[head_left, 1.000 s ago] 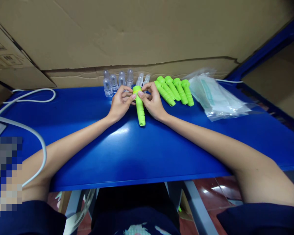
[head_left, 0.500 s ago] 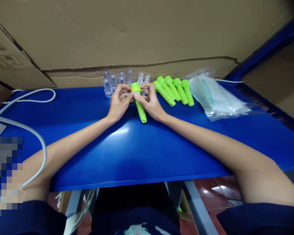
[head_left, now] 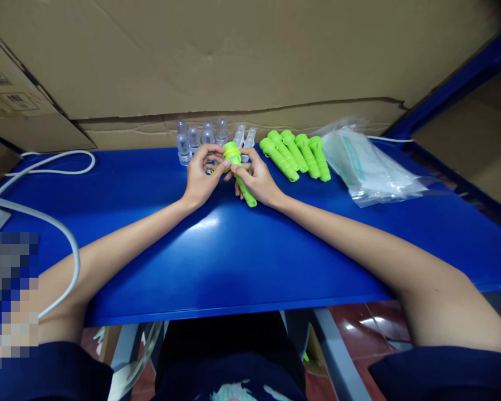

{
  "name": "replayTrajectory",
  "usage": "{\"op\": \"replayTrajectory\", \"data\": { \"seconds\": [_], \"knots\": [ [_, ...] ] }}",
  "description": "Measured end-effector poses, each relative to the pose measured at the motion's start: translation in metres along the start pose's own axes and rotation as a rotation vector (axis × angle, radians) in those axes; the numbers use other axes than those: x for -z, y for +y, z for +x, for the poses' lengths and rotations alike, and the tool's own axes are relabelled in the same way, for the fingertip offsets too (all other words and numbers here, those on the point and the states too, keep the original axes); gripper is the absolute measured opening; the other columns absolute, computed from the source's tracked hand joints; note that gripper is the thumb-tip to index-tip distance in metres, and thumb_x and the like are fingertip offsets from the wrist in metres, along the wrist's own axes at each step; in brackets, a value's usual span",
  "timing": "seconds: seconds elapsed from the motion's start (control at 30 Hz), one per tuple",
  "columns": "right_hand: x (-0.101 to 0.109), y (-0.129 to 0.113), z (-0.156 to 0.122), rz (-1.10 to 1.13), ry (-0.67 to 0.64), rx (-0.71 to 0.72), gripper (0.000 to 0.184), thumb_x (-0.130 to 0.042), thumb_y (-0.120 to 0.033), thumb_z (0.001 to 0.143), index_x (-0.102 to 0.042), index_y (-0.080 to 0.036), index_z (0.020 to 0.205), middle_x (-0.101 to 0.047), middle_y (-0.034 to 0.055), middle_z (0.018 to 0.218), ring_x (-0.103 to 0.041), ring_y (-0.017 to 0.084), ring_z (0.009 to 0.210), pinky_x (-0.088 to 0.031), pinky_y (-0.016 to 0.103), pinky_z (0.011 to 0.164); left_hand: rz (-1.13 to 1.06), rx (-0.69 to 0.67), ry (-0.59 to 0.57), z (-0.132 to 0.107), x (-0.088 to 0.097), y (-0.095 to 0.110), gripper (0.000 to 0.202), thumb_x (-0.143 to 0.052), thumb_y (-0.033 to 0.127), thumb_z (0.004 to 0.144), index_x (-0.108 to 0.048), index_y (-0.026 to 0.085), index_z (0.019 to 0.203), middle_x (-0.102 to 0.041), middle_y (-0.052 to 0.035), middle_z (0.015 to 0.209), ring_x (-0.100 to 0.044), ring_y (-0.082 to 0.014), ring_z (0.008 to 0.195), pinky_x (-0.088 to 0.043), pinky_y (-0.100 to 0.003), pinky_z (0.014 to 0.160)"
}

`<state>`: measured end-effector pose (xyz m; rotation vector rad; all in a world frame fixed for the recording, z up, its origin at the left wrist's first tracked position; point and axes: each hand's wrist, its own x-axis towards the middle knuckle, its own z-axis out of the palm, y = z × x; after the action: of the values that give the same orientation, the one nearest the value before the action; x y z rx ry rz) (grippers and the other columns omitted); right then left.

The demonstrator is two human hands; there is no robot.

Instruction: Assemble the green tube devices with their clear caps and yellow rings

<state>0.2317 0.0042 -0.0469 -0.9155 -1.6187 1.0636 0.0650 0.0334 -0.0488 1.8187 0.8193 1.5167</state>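
Now left hand (head_left: 202, 175) and right hand (head_left: 259, 179) both pinch green tube (head_left: 234, 159) above bench (head_left: 234, 256), near its far edge. Step seems adjusting yellow ring (head_left: 232, 152); next move likely calls for steady grip.

A glossy blue tabletop (head_left: 234, 262) spreads beneath the fingers (head_left: 209, 148); beyond them stands a tall brown cardboard panel (head_left: 250, 61); well to their right lies a clear plastic bag (head_left: 373, 170) with white contents; far to their left loops a white cable (head_left: 94, 161); lower than the fingers, reddish floor tiles (head_left: 357, 328) show.
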Motion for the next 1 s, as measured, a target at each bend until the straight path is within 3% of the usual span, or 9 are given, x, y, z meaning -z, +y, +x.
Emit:
{"op": "replayTrajectory", "data": {
  "seconds": [0.2, 0.43, 0.67, 1.0],
  "knots": [
    [0.0, -0.002, -0.002, 0.008, 0.0, 0.002, 0.051, -0.065, -0.064, 0.091, -0.038, -0.028, 0.116, -0.07, -0.0045, 0.079, -0.057, 0.01, 0.04, -0.048, 0.023, 0.033, 0.065, -0.017, 0.009, 0.001, 0.002, 0.007, 0.046, -0.08, 0.059, 0.08, -0.064, 0.021, 0.1, -0.07, -0.0045, 0.1, -0.065, -0.0119, 0.079, -0.048, -0.02, 0.063],
    [-0.003, -0.008, -0.007, -0.018, 0.018, 0.089, 0.057, -0.065, -0.061, 0.093, -0.031, -0.031, 0.128, -0.071, -0.0029, 0.081, -0.056, 0.011, 0.04, -0.049, 0.024, 0.036, 0.071, -0.017, -0.006, 0.001, 0.003, 0.008, 0.045, -0.08, 0.06, 0.08, -0.066, 0.021, 0.099, -0.07, -0.0031, 0.094, -0.06, -0.0112, 0.073, -0.043, -0.021, 0.06],
    [-0.002, -0.011, -0.008, -0.051, -0.01, 0.059, 0.062, -0.068, -0.069, 0.087, -0.035, -0.032, 0.123, -0.071, -0.0012, 0.085, -0.057, 0.011, 0.044, -0.048, 0.026, 0.035, 0.07, -0.001, -0.023, 0.002, 0.004, 0.005, 0.045, -0.08, 0.059, 0.08, -0.066, 0.021, 0.099, -0.069, -0.0018, 0.092, -0.056, -0.0094, 0.068, -0.041, -0.021, 0.058],
    [-0.002, -0.011, -0.008, -0.05, 0.006, 0.049, 0.061, -0.065, -0.073, 0.087, -0.036, -0.031, 0.121, -0.065, -0.0047, 0.076, -0.054, 0.01, 0.041, -0.044, 0.024, 0.034, 0.051, 0.003, -0.051, 0.002, 0.002, 0.008, 0.04, -0.079, 0.056, 0.082, -0.064, 0.02, 0.091, -0.069, -0.0016, 0.092, -0.054, -0.0087, 0.067, -0.039, -0.021, 0.056]
  ]
}}
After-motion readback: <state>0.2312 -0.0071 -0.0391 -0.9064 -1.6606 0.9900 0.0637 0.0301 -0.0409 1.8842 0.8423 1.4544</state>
